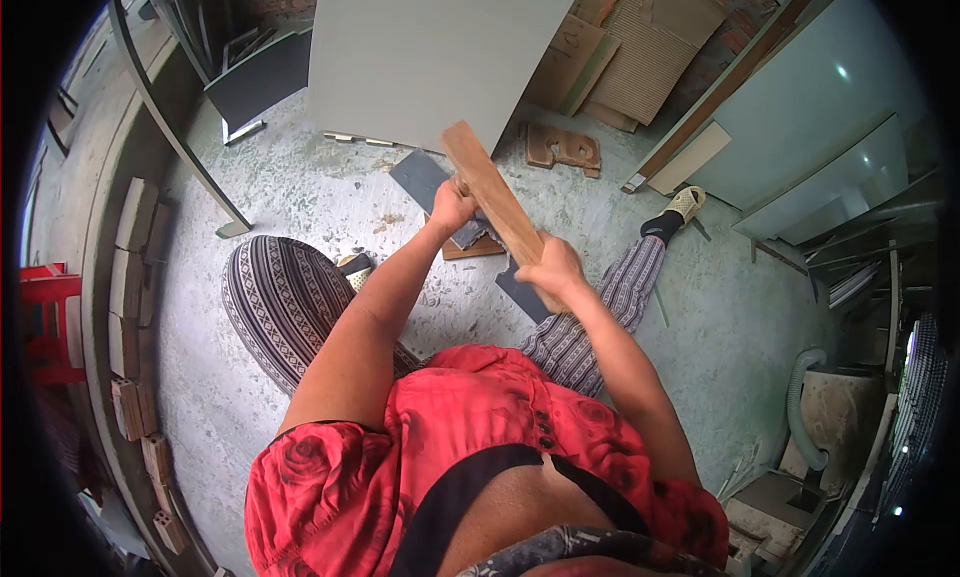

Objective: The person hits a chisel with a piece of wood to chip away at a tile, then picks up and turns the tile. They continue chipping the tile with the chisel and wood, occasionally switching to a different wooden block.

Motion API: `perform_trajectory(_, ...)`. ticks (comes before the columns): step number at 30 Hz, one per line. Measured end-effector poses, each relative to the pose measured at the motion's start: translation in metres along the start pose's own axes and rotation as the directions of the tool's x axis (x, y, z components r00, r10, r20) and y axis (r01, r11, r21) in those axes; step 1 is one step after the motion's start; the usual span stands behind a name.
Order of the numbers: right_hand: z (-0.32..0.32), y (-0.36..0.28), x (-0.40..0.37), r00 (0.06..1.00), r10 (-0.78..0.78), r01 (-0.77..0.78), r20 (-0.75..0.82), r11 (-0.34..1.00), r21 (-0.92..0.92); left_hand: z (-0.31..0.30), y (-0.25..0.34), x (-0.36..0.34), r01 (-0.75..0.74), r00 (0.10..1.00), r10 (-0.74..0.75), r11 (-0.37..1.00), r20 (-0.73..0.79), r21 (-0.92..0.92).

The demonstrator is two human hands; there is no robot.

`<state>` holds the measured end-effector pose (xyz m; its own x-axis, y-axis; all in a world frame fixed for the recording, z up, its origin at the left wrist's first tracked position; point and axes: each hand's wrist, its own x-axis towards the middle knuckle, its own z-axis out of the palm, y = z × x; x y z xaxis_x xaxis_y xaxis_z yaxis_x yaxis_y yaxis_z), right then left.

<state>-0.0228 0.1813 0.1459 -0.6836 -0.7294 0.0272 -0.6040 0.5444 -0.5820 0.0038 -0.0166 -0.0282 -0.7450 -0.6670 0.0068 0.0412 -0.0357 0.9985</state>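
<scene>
A long wooden board (pixel 497 197) slants across the floor in front of me, its far end up by the pale panel. My left hand (pixel 455 207) is closed at the board's left edge, some fingers hidden behind it. Nearer to me, my right hand (pixel 553 269) grips the lower part, thumb across the top. Beneath the board lies a dark grey slab (pixel 420 180), and another dark piece (pixel 522 295) shows by my right hand. A brown wooden block (pixel 473 249) sits under the slab between my hands; the board hides part of it.
A large pale panel (pixel 420 67) stands ahead. Cardboard (pixel 655 52) leans at the back right, with a cut-out brown piece (pixel 562 150) on the floor. Glossy sheets (pixel 800 127) lean at right, near a hose (pixel 800 407). Bricks (pixel 128 277) and a red stool (pixel 50 322) are left.
</scene>
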Motion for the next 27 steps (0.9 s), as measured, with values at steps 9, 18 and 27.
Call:
perform_trajectory(9, 0.013, 0.044, -0.017, 0.832, 0.312, -0.542, 0.459, 0.634, 0.552, -0.038, 0.022, -0.002, 0.165, 0.986, -0.164, 0.986, -0.025, 0.039)
perform_trajectory(18, 0.080, 0.127, -0.053, 0.529, 0.538, -0.843, 0.656, 0.249, 0.476, -0.048, 0.013, 0.001, 0.423, 0.840, -0.485, 0.866, -0.242, -0.267)
perform_trajectory(27, 0.091, 0.132, -0.058, 0.580, 0.558, -0.812, 0.594, 0.342, 0.472, -0.012, 0.017, 0.011, 0.079, 0.985, -0.125, 0.940, 0.120, 0.331)
